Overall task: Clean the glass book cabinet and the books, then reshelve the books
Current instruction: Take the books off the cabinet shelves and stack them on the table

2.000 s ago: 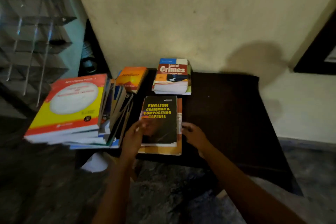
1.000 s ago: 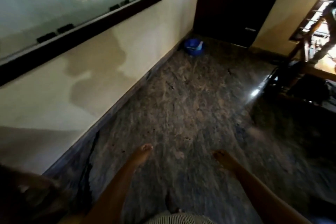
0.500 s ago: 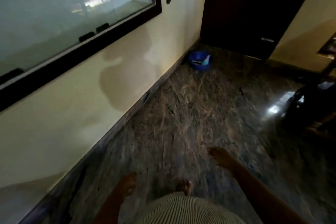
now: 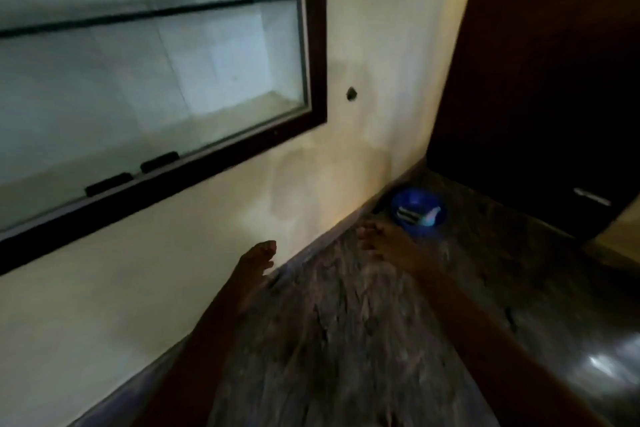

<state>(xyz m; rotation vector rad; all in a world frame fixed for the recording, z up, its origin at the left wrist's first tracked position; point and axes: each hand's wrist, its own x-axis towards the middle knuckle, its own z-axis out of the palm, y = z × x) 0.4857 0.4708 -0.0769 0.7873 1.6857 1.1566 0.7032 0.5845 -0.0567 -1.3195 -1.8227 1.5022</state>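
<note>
In the head view, the glass book cabinet [image 4: 149, 80] is seen at upper left, set into the wall; the books are not in view. Both grips are released: the left hand [image 4: 256, 262] and the blurred right hand [image 4: 384, 243] are held out empty at centre. A blue basin [image 4: 417, 210] is seen on the floor [image 4: 329, 340], right of centre. It could be tipped by a hasty reach, and the glossy floor, once wetted, could be slipped on.

no text, label, brand, number or sign can be read anywhere in view; the picture is dim and blurred.
</note>
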